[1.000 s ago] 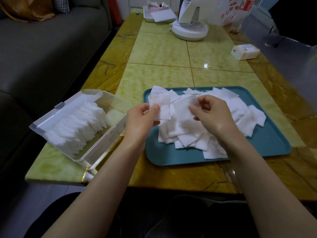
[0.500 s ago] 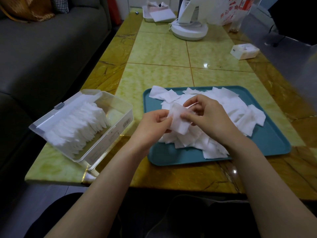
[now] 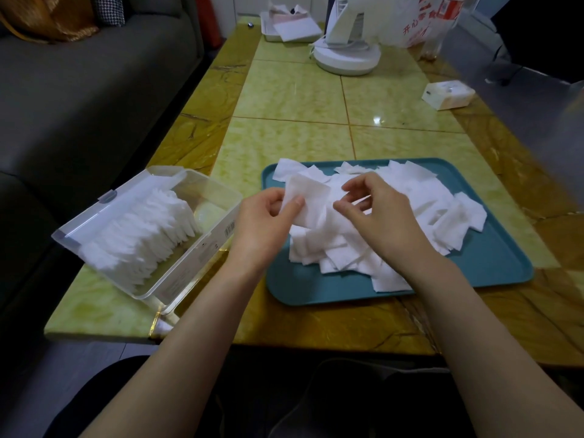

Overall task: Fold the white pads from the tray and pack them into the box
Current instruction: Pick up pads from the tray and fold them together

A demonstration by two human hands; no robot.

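A teal tray (image 3: 493, 263) on the table holds a loose heap of white pads (image 3: 420, 203). My left hand (image 3: 268, 222) pinches one white pad (image 3: 308, 197) between thumb and fingers, over the tray's left edge. My right hand (image 3: 376, 213) hovers just right of that pad, above the heap, with fingers curled and slightly apart; it does not seem to hold anything. A clear plastic box (image 3: 218, 197) stands to the left of the tray, its lid open, with a row of folded pads (image 3: 142, 235) filling most of it.
A grey sofa (image 3: 79, 90) runs along the table's left side. At the far end stand a white fan base (image 3: 347, 55), a white tray with papers (image 3: 290, 26) and a plastic bag (image 3: 433, 20). A small white box (image 3: 448, 94) lies at the right.
The pad was between both hands half a second ago. Now only my left hand holds it, a little higher and further left, and my right hand has let go.
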